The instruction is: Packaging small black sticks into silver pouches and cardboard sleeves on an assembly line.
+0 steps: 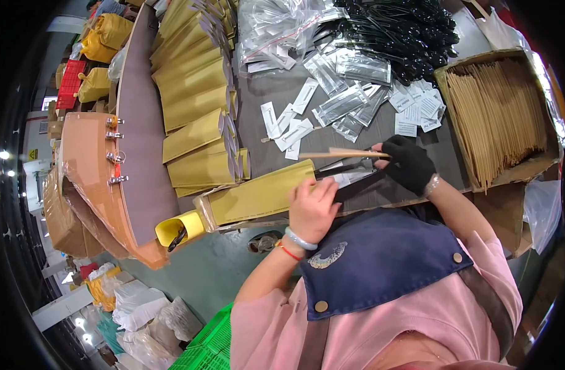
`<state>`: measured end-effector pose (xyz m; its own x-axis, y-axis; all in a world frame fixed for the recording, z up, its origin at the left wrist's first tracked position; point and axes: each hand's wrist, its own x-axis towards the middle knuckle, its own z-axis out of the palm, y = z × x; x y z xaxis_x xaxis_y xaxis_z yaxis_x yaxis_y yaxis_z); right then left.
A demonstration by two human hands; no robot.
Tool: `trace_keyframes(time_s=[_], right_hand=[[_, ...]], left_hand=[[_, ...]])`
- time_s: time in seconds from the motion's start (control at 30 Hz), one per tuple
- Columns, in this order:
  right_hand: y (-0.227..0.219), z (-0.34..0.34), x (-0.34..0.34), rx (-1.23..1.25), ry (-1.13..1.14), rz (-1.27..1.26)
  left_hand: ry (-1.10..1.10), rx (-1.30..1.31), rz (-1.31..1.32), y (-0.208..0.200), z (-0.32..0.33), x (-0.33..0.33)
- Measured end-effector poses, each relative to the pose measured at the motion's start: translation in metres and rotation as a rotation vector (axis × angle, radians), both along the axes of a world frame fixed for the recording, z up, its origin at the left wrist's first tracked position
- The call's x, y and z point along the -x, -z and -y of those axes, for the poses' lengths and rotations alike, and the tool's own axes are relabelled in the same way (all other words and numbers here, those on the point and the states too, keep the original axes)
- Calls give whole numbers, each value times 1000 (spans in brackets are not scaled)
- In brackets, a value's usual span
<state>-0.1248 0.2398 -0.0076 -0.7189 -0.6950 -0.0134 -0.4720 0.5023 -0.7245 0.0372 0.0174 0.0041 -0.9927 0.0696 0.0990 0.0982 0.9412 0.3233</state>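
Observation:
A long yellow paper sleeve (257,192) lies slanted along the near edge of the table. My left hand (313,209) is closed on its right end, where a black thin item and a silver packet (350,176) show at the mouth. My right hand (409,165), in a black fingerless glove, pinches a few thin wooden sticks (344,153) just above that packet; their far ends point left over the sleeve's mouth. At the lower left, a second yellow sleeve (180,229) sticks out past a clear-taped band, with something black inside its open end.
Yellow sleeves (193,92) stand stacked at left, beside a cardboard panel (91,172) with metal clips. Silver packets (344,102), white packets (285,126) and black long-handled items (387,37) cover the far table. A cardboard box (466,139) of wooden sticks stands right. A green crate (205,345) sits below.

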Motion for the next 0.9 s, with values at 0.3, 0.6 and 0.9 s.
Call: trace_keyframes(time_s=[0.3, 0.6, 0.9], right_hand=[[18, -28, 19, -274, -303, -382], [33, 48, -18, 90, -344, -266], [21, 23, -15, 123, -132, -14]], left_hand=[[-70, -113, 42, 1, 45, 8], [-51, -118, -82, 10, 8, 41], [-26, -120, -34, 8, -2, 52]])
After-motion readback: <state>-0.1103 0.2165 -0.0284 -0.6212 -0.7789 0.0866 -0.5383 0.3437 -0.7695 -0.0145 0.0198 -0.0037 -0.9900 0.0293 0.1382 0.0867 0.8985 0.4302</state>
